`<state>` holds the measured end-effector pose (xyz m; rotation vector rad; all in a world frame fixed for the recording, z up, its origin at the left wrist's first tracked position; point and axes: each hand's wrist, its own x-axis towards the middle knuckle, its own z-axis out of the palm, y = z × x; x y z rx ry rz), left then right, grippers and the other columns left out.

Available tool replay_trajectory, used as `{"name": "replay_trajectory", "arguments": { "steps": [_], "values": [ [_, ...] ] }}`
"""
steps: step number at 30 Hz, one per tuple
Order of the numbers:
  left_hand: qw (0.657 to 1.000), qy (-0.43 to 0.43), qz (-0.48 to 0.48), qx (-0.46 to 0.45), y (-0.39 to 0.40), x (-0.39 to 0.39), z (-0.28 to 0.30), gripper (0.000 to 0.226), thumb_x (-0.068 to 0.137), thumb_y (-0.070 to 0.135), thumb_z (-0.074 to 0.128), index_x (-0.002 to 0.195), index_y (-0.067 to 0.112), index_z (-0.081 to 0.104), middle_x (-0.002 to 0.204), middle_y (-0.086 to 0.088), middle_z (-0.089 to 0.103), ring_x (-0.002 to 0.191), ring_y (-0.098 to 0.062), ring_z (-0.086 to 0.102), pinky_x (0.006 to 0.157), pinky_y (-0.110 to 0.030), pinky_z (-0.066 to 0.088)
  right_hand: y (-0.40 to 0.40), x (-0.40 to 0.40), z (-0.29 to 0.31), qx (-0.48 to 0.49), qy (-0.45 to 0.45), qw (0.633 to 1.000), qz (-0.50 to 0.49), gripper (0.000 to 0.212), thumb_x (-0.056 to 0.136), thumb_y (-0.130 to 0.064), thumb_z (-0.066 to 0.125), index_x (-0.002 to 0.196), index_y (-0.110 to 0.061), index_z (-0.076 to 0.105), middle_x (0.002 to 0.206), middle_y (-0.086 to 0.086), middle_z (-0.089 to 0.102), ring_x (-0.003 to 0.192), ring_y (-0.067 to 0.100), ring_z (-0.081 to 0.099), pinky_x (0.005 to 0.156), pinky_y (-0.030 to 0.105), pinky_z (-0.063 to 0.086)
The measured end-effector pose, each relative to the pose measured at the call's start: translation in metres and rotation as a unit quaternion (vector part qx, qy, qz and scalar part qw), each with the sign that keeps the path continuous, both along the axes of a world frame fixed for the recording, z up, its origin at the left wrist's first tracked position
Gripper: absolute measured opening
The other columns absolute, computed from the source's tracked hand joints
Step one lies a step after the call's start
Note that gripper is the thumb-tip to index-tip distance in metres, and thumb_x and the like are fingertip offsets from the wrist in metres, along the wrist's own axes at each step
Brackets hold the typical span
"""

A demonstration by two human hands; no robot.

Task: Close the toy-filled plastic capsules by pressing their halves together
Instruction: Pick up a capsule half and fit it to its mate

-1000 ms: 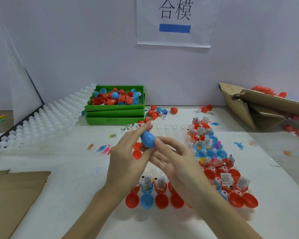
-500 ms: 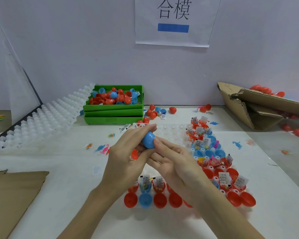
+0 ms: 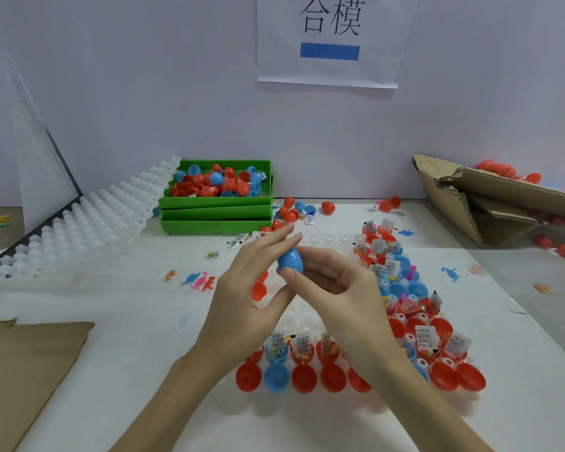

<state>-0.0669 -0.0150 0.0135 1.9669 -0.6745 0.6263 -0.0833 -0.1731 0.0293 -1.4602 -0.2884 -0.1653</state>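
1. Your left hand (image 3: 242,301) and right hand (image 3: 343,291) met above the middle of the white table (image 3: 111,321), over the clear tray (image 3: 307,318) of open capsules.
2. A blue capsule (image 3: 290,261) sat between the two hands, egg-shaped, its narrow end tilted up and away from you. It was held in the air, clear of the tray.
3. Your right thumb (image 3: 291,275) pressed the capsule's near end, with the right fingers curled against its right side: a pinch on the capsule.
4. Your left fingers (image 3: 274,239) lay nearly straight along the capsule's left side, tips reaching past its far end; the left thumb (image 3: 274,300) pointed up below it. Whether the seam was fully shut could not be told.
5. Open red and blue capsule halves (image 3: 304,376) lined the tray's near edge, and behind them stood halves filled with small toys and paper slips (image 3: 302,344).
6. More filled halves (image 3: 388,269) ran along the tray's right side.
7. A stack of green bins (image 3: 216,213) stood at the back, the top one holding loose red and blue shells.
8. White empty trays (image 3: 88,223) leaned at the left; a torn cardboard box (image 3: 490,203) lay at the right.
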Motion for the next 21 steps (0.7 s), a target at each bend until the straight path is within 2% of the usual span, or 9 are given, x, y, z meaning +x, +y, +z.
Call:
{"name": "replay_trajectory", "arguments": {
  "steps": [2,5,8,11,13,17,21],
  "values": [
    [0.999,0.033,-0.006,-0.018,-0.0007,-0.0012,0.0017,0.056,0.093,0.022,0.069,0.148,0.023,0.057,0.147,0.017,0.059,0.141,-0.004,0.05,0.114,-0.021,0.042,0.001,-0.0001,-0.0023,-0.016,-0.025,0.999,-0.019,0.029,0.09,-0.023,0.08,0.118,-0.027,0.074,0.108,-0.011,0.078,0.104,0.008,0.074,0.087,0.013,0.055],
    [0.996,0.072,-0.022,-0.039,-0.0003,-0.0016,0.0036,0.057,0.094,0.026,0.068,0.15,0.029,0.055,0.146,0.023,0.058,0.141,0.001,0.047,0.109,-0.007,0.036,0.0001,0.0003,-0.0031,-0.003,-0.007,1.0,0.01,0.027,0.097,-0.026,0.072,0.124,-0.027,0.071,0.116,-0.008,0.076,0.113,0.01,0.071,0.093,0.017,0.054],
    [0.997,0.071,-0.034,-0.025,0.0002,-0.0014,0.0045,0.057,0.096,0.021,0.067,0.151,0.029,0.053,0.149,0.02,0.056,0.144,-0.005,0.046,0.112,-0.011,0.036,-0.0021,0.0015,-0.0009,0.106,0.066,0.985,0.115,0.03,0.097,-0.024,0.069,0.126,-0.021,0.074,0.126,0.001,0.074,0.123,0.017,0.067,0.097,0.023,0.055],
    [0.996,0.064,-0.054,-0.021,-0.0007,-0.0026,0.0047,0.053,0.101,0.028,0.061,0.153,0.026,0.05,0.153,0.018,0.052,0.148,-0.011,0.042,0.116,-0.015,0.034,-0.0041,0.0042,0.0012,0.244,0.149,0.932,0.221,0.032,0.097,-0.014,0.066,0.127,-0.002,0.071,0.128,0.014,0.071,0.122,0.025,0.067,0.096,0.03,0.056],
    [0.996,0.055,-0.058,-0.027,-0.0023,-0.0043,0.0044,0.053,0.102,0.034,0.057,0.154,0.025,0.047,0.155,0.017,0.049,0.149,-0.014,0.04,0.118,-0.02,0.034,-0.0053,0.0056,0.0013,0.268,0.175,0.913,0.252,0.034,0.099,-0.015,0.065,0.129,0.001,0.069,0.13,0.014,0.07,0.121,0.024,0.068,0.097,0.03,0.056],
    [0.995,0.06,-0.059,-0.048,-0.0053,-0.0049,0.0015,0.046,0.105,0.034,0.056,0.149,0.021,0.049,0.153,0.009,0.051,0.148,-0.022,0.042,0.117,-0.034,0.041,-0.0048,0.0069,0.0009,0.284,0.186,0.899,0.277,0.036,0.096,-0.018,0.071,0.129,-0.001,0.07,0.131,0.012,0.07,0.122,0.021,0.067,0.099,0.028,0.054],
    [0.996,0.059,-0.072,-0.018,-0.0035,-0.0043,-0.0038,0.042,0.107,0.025,0.048,0.149,0.016,0.046,0.151,0.005,0.05,0.147,-0.026,0.042,0.118,-0.03,0.037,-0.0028,0.0084,-0.0005,0.289,0.199,0.894,0.277,0.035,0.094,-0.018,0.075,0.126,-0.004,0.073,0.132,0.012,0.07,0.128,0.021,0.064,0.101,0.026,0.053]
  ]
}}
